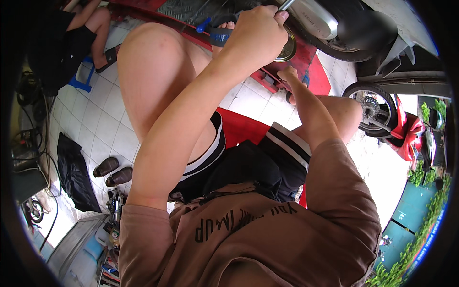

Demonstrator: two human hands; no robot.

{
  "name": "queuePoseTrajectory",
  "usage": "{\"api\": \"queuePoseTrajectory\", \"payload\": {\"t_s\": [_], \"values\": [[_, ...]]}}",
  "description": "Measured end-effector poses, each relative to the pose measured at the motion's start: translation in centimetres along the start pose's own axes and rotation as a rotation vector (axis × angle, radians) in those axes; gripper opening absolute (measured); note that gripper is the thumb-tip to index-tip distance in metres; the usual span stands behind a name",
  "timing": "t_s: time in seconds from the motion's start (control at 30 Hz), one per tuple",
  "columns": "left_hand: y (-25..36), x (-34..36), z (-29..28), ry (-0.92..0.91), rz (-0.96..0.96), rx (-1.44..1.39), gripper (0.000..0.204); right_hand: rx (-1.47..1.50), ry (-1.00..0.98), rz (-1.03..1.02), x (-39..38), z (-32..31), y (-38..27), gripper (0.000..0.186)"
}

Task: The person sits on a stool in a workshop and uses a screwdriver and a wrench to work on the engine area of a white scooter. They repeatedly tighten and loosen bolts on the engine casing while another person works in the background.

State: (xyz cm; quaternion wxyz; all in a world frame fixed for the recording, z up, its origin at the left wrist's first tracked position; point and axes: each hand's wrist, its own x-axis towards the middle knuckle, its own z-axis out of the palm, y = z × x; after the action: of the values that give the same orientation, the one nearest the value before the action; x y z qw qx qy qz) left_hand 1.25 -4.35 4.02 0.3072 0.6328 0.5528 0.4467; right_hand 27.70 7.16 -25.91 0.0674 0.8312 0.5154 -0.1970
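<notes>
My left hand [262, 36] is closed in a fist around a silver metal rod [286, 5], perhaps a tool handle; its far end runs out of the picture. Just beyond that fist is the motorbike's rear wheel [330, 48], with a silver cover [313, 18] beside it. A round container with a gold rim [289, 48] shows partly behind my left hand, on a red stand [308, 69]. Lower and to the right, my right hand [289, 76] is curled at the stand's edge. What its fingers hold, if anything, is hidden.
A red motorbike [409, 129] stands at the right. Another person [67, 43] sits at the upper left near a blue stool [82, 76]. Brown shoes [112, 172] and a black sheet [74, 172] lie on the tiled floor. Cables [50, 143] hang at the left edge.
</notes>
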Motion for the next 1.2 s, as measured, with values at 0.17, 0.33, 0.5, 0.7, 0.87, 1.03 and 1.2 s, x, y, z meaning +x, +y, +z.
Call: {"api": "queuePoseTrajectory", "payload": {"t_s": [0.17, 0.33, 0.5, 0.7, 0.87, 1.03, 1.2], "values": [[0.8, 0.6, -0.2, 0.075, 0.047, -0.054, 0.029, 1.021, -0.102, 0.209, 2.3, -1.3, 0.2, 0.023], [1.2, 0.4, -0.7, 0.105, -0.067, -0.08, 0.029, 1.046, 0.011, -0.042, 1.1, -4.2, -3.2, 0.034], [1.1, -0.3, 1.0, 0.252, 0.082, -0.097, 0.019, 1.458, -0.491, -0.528, -10.2, -12.5, -12.5, 0.056], [0.3, -1.0, 1.6, 0.255, 0.272, 0.054, 0.023, 1.471, -0.735, -0.851, -16.9, -18.8, -15.5, 0.056], [-0.3, 0.0, 2.4, 0.241, 0.263, 0.167, 0.029, 1.468, -0.721, -0.771, -13.8, -21.1, -16.1, 0.037], [-2.0, 2.2, 2.4, 0.299, 0.13, 0.236, 0.032, 1.416, -0.488, -0.543, -12.9, -21.1, -20.7, 0.033], [-2.2, 3.2, 3.3, 0.378, 0.086, 0.157, 0.033, 1.257, -0.288, -0.7, -12.6, -20.7, -19.9, 0.032]]}}
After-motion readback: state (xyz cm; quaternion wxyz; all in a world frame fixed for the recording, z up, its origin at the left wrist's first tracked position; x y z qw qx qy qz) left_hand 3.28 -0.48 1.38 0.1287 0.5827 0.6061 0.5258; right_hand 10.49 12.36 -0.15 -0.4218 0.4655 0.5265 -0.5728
